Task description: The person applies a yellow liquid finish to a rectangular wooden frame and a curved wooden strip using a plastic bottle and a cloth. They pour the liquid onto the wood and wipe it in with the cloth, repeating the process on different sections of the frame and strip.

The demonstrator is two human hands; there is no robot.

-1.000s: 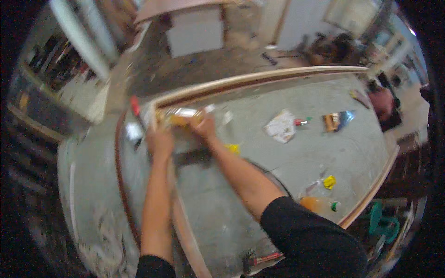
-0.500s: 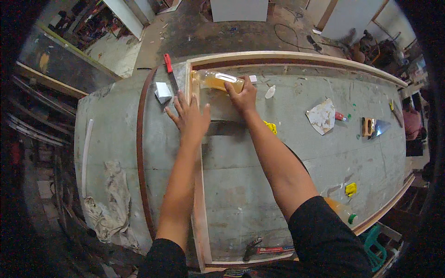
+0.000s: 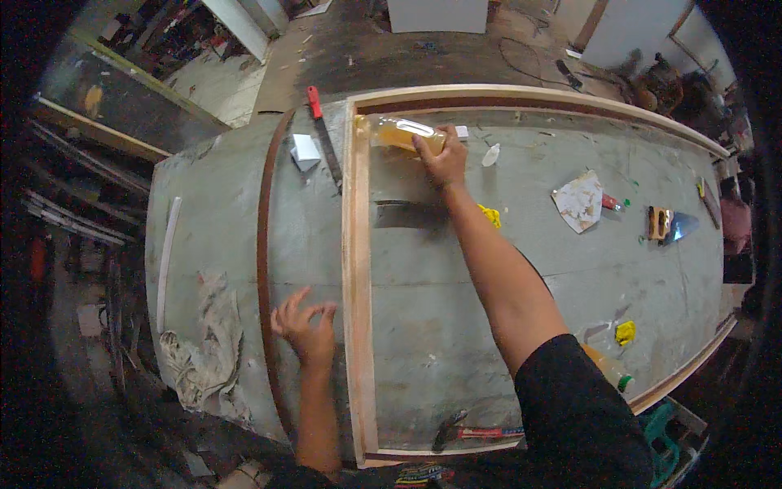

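My right hand (image 3: pixel 445 158) is wrapped round a clear plastic bottle (image 3: pixel 399 134) of amber liquid. The bottle lies nearly level, its left end at the far left corner of a pale wooden frame (image 3: pixel 358 269). Left of the frame's side rail and much nearer to me, my left hand (image 3: pixel 308 328) hovers over the worktable with fingers apart and loosely bent, holding nothing. A red-handled saw or long blade (image 3: pixel 326 143) lies beyond it, beside a folded white piece (image 3: pixel 305 152).
A dark brown curved strip (image 3: pixel 265 236) crosses the grey-green table (image 3: pixel 213 204). A rag (image 3: pixel 199 350) lies at left, a hammer (image 3: pixel 456 431) at the near edge. To the right are a scraper (image 3: pixel 666 225), a whitish scrap (image 3: pixel 577 200), yellow crumpled bits (image 3: pixel 625 333) and another amber bottle (image 3: pixel 607 368).
My left hand has drawn back toward me, away from the far part of the frame. My right hand keeps the bottle at the corner. The view has shifted slightly.
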